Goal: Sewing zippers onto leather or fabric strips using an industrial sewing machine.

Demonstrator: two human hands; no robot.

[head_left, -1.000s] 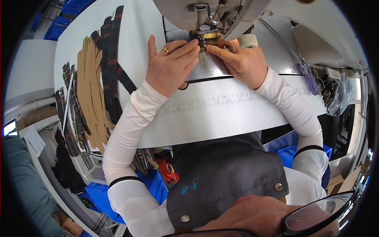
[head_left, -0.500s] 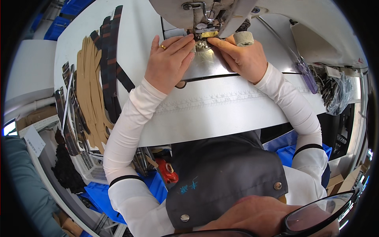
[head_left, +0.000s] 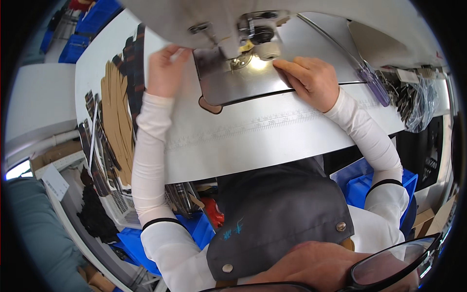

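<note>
A sewing machine stands over the far side of the table, its lamp lighting the metal plate below the needle area. To the left of that plate my left hand is raised beside dark checked strips. Motion smears its fingers, so what they hold, if anything, does not show. My right hand is just right of the needle area, above the plate. Its fingers are bent and pressed together, the index fingertip pointing left; anything between them is too small to make out.
Tan strips lie in a long bundle at the table's left. A purple-handled tool and a clear plastic bag are at the right. Below the table are blue bins and a white basket. A printed ruler runs along the front.
My left hand has left the needle area and moved left toward the dark strips. My right hand has drawn slightly right, away from the needle. The view has shifted a little.
</note>
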